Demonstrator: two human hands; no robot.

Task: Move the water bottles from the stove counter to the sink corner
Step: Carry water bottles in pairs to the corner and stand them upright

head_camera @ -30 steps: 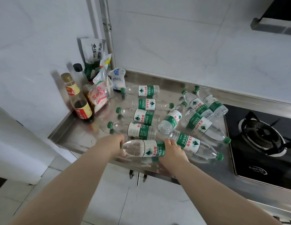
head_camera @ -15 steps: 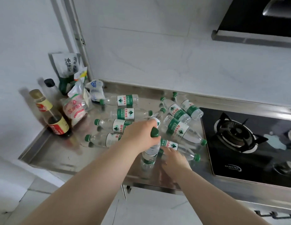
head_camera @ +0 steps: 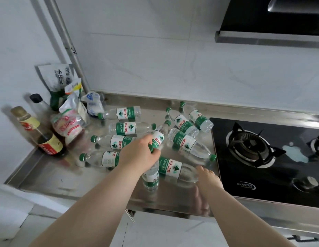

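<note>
Several clear water bottles with green caps and green-white labels lie scattered on the steel stove counter (head_camera: 53, 177). One water bottle (head_camera: 151, 179) stands upright near the front edge, and my left hand (head_camera: 139, 155) is closed over its cap and neck. Just right of it a second bottle (head_camera: 174, 168) lies on its side. My right hand (head_camera: 207, 177) curls over that bottle's neck end and hides its cap. More bottles lie behind, such as one by the stove (head_camera: 186, 142) and one at the back (head_camera: 123, 114).
Two sauce bottles (head_camera: 48, 143) and several food bags (head_camera: 69, 127) crowd the back-left corner beside a grey pipe (head_camera: 66, 41). A black gas stove (head_camera: 258, 152) adjoins the counter on the right under a range hood (head_camera: 272, 16). No sink shows in this view.
My left hand tipped the front bottle from lying to upright and now grips its top. My right hand slid right along the second lying bottle to its neck end. The view shifted right.
</note>
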